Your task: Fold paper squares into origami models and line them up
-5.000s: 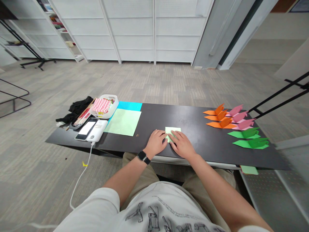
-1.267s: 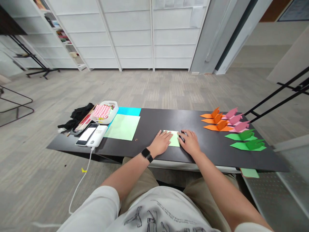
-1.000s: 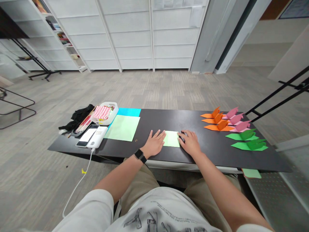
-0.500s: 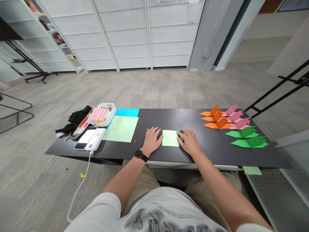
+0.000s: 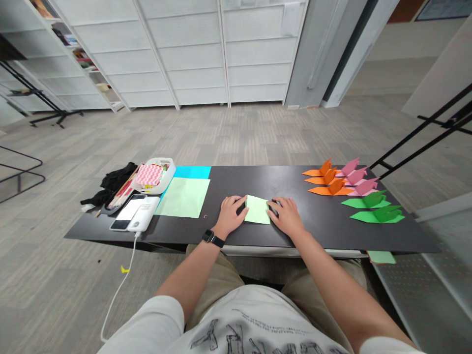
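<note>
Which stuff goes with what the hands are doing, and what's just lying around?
Goes with it: small green paper, left hand, right hand; perhaps large green sheet, folded paper birds.

Seemingly lying around: phone, white device, white basket, black cloth.

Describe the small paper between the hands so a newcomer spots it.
Find the long black table, then the left hand and right hand around its middle. Between them is the small paper, pale green. Unlike the larger pale green sheet farther left, it has a hand at either side.
</note>
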Demonstrator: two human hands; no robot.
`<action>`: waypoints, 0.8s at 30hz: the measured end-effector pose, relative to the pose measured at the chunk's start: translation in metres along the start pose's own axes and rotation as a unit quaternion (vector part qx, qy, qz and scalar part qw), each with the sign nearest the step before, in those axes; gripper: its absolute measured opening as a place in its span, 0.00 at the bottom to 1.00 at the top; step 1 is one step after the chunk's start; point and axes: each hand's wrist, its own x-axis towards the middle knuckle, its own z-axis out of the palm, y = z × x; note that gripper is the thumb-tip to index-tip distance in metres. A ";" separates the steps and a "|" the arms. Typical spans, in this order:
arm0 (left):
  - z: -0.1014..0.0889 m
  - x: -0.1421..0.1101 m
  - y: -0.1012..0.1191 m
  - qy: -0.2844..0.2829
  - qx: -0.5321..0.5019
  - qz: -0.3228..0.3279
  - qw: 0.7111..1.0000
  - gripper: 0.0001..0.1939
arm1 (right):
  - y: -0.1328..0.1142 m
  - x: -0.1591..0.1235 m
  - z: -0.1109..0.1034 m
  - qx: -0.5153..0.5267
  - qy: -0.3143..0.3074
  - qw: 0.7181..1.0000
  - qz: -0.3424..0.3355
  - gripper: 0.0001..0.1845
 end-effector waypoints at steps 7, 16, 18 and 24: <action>-0.006 0.007 0.001 -0.041 -0.110 0.003 0.993 0.25 | -0.003 0.001 -0.005 0.014 -0.012 1.000 -0.010 0.21; -0.014 0.010 0.015 -0.027 -0.173 -0.052 0.983 0.29 | 0.001 0.001 -0.003 0.030 -0.008 0.999 -0.010 0.22; -0.017 0.012 0.012 -0.027 -0.182 -0.068 0.981 0.31 | 0.002 0.001 -0.003 0.045 -0.008 0.999 -0.005 0.24; -0.036 0.020 -0.015 0.002 -0.165 -0.127 0.978 0.31 | 0.002 0.001 -0.004 0.053 -0.005 0.999 -0.002 0.26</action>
